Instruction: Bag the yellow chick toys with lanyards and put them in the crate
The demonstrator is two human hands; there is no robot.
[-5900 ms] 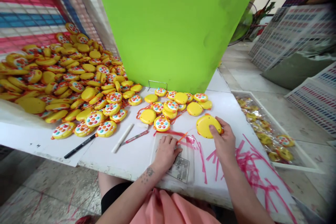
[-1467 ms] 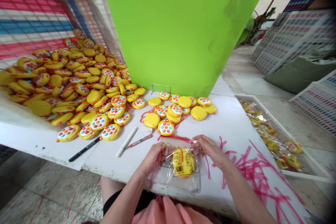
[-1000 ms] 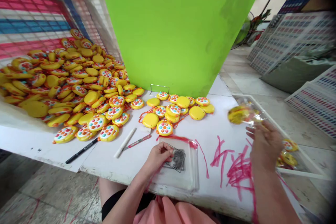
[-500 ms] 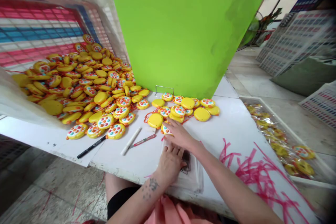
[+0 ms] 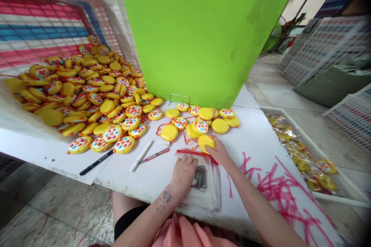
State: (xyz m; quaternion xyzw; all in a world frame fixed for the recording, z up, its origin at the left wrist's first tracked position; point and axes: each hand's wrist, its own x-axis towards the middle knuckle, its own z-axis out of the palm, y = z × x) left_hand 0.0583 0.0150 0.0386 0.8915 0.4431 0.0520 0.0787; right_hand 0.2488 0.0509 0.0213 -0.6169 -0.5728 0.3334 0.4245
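- Yellow plastic toy (image 5: 205, 144) sat in the right hand (image 5: 220, 153), unbagged, its smooth, rounded back upward.
- That hand's fingers were partly closed around its edge.
- Nearer the body, the left hand (image 5: 184, 170) rested open on clear bags (image 5: 206, 200), gripping no toy.
- Just beyond the grip, loose toys (image 5: 220, 126) awaited bagging; leftward lay a large unbagged pile (image 5: 107, 107).
- Well right, a white tray (image 5: 342, 199) held bagged toys (image 5: 326, 166).

A coral-pink garment (image 5: 185, 232) and black legwear (image 5: 128, 219); tattoo (image 5: 164, 200) marks left forearm (image 5: 148, 219).
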